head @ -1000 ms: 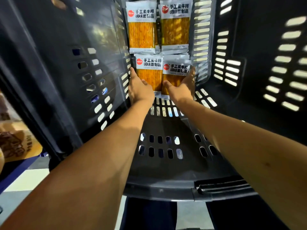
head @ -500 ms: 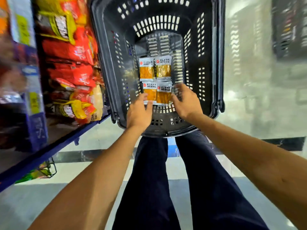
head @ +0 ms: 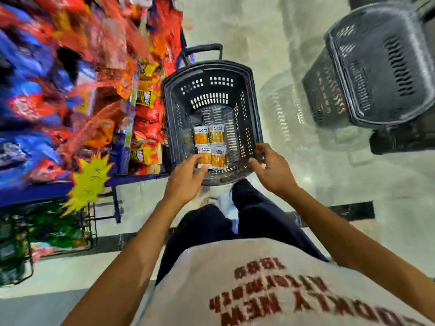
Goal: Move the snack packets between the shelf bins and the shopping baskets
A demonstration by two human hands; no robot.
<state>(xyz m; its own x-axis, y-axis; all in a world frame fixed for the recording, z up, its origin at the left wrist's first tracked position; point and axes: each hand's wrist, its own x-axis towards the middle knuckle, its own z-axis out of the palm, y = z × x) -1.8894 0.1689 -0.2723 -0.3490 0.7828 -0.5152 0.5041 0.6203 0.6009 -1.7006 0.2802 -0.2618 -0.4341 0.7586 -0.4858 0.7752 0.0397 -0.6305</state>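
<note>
A dark shopping basket [head: 244,102] stands on the floor beside the shelf. On its bottom lie several orange snack packets [head: 217,135] with white labels, set flat in a neat block. My left hand [head: 186,177] hovers over the basket's near edge, fingers stretched toward the nearest packets and holding nothing. Above the basket's near right corner, my right hand [head: 273,168] has its fingers loosely curled and is empty. Both hands are well above the packets.
The snack shelf [head: 146,128] packed with red and yellow packets runs along the left, with a yellow starburst tag [head: 91,180] on its blue edge. A second dark basket [head: 376,67] lies at the upper right. My legs stand just behind the first basket.
My hands have let go of the packets and drawn back up out of the basket. The view has pulled far back and up, and the shelf and second basket have come into sight.
</note>
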